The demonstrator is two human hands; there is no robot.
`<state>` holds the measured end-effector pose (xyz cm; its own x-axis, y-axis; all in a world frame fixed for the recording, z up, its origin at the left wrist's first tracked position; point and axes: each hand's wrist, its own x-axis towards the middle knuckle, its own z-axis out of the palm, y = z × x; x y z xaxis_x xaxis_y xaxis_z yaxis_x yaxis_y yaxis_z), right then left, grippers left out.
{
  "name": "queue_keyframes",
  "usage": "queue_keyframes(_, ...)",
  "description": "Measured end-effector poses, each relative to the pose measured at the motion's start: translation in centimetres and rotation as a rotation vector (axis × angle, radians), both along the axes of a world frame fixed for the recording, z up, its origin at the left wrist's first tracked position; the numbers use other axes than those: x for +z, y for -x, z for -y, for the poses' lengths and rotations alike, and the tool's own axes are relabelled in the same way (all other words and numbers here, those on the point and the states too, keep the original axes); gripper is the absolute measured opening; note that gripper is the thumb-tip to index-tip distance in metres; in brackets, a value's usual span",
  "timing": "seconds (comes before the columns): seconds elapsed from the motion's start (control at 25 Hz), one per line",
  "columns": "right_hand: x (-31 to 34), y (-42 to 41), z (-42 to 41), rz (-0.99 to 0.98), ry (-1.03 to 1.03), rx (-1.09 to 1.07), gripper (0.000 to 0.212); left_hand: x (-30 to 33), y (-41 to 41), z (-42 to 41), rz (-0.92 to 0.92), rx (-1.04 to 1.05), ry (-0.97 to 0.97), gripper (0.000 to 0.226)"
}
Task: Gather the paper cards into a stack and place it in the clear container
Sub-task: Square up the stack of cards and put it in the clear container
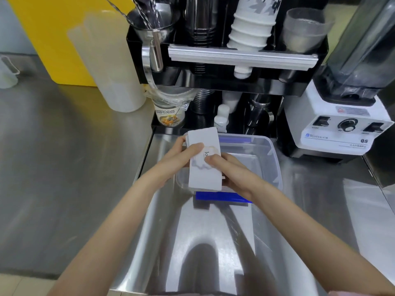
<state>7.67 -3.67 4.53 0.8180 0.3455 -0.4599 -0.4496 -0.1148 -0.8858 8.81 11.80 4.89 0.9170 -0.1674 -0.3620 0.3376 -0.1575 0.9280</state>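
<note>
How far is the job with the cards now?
Done: the cards look gathered into one stack. In hand: left hand and right hand both hold it over the clear container. Left: set it inside and let go.

Both bare forearms reach forward, left hand (181,155) and right hand (229,170) meeting, thumbs on top.

a steel counter (64,167) carries a white blender (342,124) at the right, its dark jar on top. a black rack (235,71) behind holds stacked paper cups (250,28), a frosted cup (303,30), and spoons in a steel jug (154,24). a translucent pitcher (111,67) stands before a yellow board (53,35).
</note>
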Motion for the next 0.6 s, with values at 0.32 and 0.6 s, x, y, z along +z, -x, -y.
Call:
queue_keyframes(0.32, -3.0, -4.5, -0.3, -0.142, 0.115, -0.126, 0.032, -4.8, -3.7, -1.8, -0.043, 0.334, -0.127, 0.041)
queue_keyframes(0.6, -6.3, -4.9, -2.0, -0.265, 0.195, -0.089, 0.046, -8.5, -3.2, -0.5, -0.147, 0.402, 0.032, 0.043)
